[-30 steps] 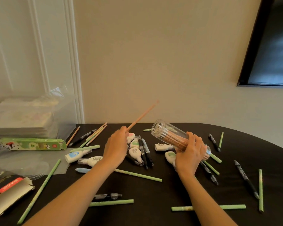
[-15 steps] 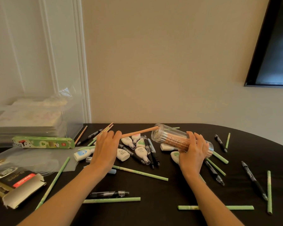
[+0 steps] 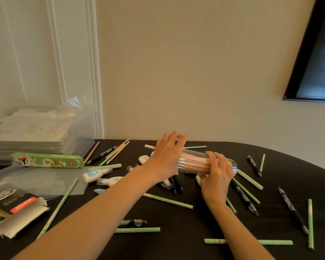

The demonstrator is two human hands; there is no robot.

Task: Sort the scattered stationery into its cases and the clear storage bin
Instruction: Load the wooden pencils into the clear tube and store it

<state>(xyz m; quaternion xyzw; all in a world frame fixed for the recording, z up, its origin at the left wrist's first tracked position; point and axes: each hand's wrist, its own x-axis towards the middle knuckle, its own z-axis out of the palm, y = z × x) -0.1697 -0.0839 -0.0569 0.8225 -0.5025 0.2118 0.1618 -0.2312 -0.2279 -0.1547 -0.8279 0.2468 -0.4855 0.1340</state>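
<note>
While the clear tube of pink pencils is gripped by the right hand, it is kept tilted above the dark surface. Its open end is covered by the left hand, fingers loosely spread, nothing clearly held.

Single head-worn wide-angle view; no second view to overlap with. Looks forward and slightly down from the person's side of the dark tabletop, facing the beige wall behind its far edge. Both forearms enter from the bottom edge, close to the lens. Wall fills the upper half; tabletop the lower half. Straight lines bow near the frame edges.
</note>
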